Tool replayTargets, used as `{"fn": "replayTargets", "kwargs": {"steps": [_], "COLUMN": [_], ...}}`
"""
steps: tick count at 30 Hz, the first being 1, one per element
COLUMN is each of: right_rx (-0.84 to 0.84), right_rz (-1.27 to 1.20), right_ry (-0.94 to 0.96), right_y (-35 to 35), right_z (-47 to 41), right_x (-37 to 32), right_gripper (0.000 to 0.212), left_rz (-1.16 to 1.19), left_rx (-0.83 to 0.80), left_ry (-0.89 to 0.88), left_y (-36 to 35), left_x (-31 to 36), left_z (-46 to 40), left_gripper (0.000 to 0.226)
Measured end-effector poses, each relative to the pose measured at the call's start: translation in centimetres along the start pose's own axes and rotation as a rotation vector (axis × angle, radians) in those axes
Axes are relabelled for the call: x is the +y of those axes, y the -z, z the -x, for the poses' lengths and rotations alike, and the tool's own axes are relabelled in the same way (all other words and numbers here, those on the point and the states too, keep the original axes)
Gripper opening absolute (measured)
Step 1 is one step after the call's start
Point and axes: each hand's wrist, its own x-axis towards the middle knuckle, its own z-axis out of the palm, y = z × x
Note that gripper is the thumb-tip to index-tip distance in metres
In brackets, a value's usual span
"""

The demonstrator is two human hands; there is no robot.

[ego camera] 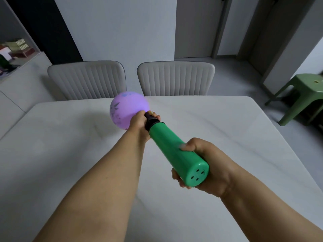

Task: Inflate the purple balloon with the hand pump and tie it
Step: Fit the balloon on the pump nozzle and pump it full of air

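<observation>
- Head view: the purple balloon (128, 110), partly inflated and printed with darker leaf-like marks, hangs above the far middle of the white table (227, 137), its top overlapping the table's far edge in the picture.
- The left hand (139, 124) is curled round the black nozzle end of the green hand pump (176, 152), where the balloon's neck meets it; the neck itself is hidden behind the fingers.
- The right hand (208, 165) grasps the wide rear end of the pump barrel, thumb on top and fingers wrapped beneath; the end cap with its small holes faces the camera.
- The pump slants from lower right up to the balloon, held in the air over the tabletop.
- Bare table surface shows on both sides of the forearms, out to the left edge and the rounded far right corner.
- Two grey ribbed chairs (87, 79) (175, 78) stand tucked against the far edge, just behind the balloon.
- A green plastic stool (304, 95) stands on the floor, well apart from the table's right edge.
</observation>
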Motion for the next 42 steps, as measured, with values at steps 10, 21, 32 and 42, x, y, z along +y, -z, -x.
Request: {"fn": "replayTargets", "kwargs": {"steps": [10,21,32,42], "right_rx": [0.030,-0.136,-0.021,-0.143], "right_rz": [-0.179,-0.192,-0.259,-0.249], "right_ry": [-0.022,-0.122,-0.057,-0.089], "right_y": [-1.1,-0.9,-1.2,-1.1], "right_z": [-3.0,-1.9,-3.3,-1.3], "right_x": [0.6,1.3,1.3,2.5], "right_gripper": [0.050,0.050,0.045,0.053], "left_rz": [-0.059,0.049,-0.049,0.071], "left_rx": [-0.039,0.062,-0.064,0.014], "left_ry": [0.045,0.024,0.063,0.038], "left_y": [0.2,2.5,0.7,2.1], "left_x": [-1.9,0.3,-1.3,0.3], "left_z": [1.0,-0.9,0.8,-0.1], "left_gripper": [0.034,0.034,0.034,0.033]}}
